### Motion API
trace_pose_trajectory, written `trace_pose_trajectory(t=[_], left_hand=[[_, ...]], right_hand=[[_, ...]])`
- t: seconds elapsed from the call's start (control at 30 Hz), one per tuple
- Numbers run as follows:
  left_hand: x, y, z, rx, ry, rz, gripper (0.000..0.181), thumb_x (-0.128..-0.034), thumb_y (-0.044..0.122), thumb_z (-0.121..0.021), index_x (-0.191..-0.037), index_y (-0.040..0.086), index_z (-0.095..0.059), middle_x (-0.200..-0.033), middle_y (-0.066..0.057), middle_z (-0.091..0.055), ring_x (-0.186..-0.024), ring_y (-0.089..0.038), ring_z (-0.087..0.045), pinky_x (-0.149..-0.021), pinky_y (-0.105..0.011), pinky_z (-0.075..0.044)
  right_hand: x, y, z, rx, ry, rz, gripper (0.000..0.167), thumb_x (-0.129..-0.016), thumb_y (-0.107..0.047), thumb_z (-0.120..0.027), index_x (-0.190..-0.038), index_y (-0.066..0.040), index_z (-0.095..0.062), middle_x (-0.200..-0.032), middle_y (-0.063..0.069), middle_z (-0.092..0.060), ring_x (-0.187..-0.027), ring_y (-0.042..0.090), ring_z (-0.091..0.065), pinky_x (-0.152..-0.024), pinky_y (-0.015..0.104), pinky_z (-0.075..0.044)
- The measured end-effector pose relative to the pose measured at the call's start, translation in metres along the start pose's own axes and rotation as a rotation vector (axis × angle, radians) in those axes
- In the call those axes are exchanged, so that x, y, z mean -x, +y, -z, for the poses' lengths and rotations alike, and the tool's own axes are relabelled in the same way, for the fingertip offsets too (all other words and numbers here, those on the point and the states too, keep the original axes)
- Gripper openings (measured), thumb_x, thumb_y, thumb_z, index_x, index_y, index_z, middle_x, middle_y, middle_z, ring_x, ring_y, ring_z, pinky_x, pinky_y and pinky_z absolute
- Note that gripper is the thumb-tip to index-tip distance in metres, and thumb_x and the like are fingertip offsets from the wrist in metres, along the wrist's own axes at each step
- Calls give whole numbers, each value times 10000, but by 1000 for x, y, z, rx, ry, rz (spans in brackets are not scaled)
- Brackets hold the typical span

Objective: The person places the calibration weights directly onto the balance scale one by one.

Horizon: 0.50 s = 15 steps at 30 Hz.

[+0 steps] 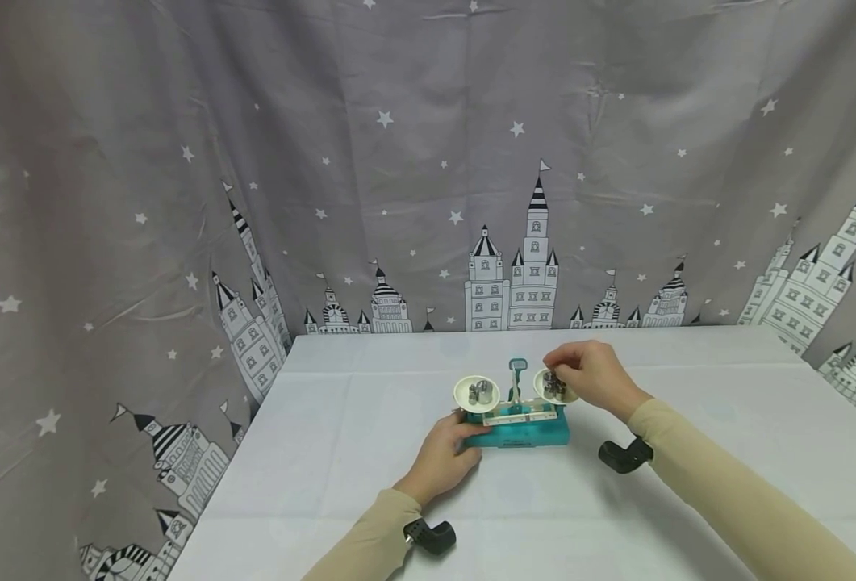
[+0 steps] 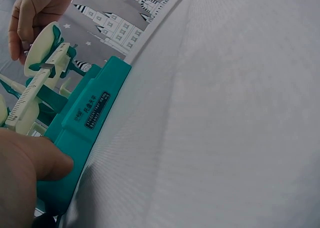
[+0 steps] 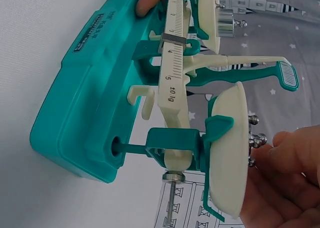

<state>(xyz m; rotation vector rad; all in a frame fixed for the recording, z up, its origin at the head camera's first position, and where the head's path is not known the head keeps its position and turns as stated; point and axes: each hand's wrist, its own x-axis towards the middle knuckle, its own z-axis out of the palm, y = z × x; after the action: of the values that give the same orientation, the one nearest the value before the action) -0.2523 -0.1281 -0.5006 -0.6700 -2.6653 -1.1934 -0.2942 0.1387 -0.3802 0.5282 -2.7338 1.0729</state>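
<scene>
A teal and cream tray balance stands on the table. My left hand grips the left end of its base, the thumb lying on the front. Several metal weights sit in the cream left pan, one a wide cylinder. Small knobbed weights stand in the right pan. Over that pan, my right hand has its fingertips at the weights and pinches a small one, partly hidden by the fingers.
The balance's upright pointer and scale plate rise between the pans. A graduated beam with a slider runs along the front. White cloth covers the table; a grey curtain with castles hangs behind it.
</scene>
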Motion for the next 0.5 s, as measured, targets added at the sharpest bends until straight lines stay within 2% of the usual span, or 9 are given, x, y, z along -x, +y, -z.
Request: trace_pose_trajectory(t=[0.23, 0.5], left_hand=[[-1, -1, 0, 0, 1, -9, 364, -863, 84, -622, -1203, 111, -749, -1525, -241, -502, -1425, -422, -481, -1167, -613, -392], [0, 0, -1, -9, -5, -7, 369, -864, 80, -624, -1211, 102, -745, -1549, -252, -467, -1430, -432, -471, -1169, -612, -391]], right_hand=[[1, 2, 0, 2, -8, 2, 211, -935, -9, -583, -1029, 3, -772, -1090, 192, -764, -968, 294, -737, -846, 439, -630], [-1, 2, -1, -1, -55, -3, 237, -959, -25, -551, -1063, -20, -765, -1116, 178, -757, -1023, 303, -718, -909, 488, -606]])
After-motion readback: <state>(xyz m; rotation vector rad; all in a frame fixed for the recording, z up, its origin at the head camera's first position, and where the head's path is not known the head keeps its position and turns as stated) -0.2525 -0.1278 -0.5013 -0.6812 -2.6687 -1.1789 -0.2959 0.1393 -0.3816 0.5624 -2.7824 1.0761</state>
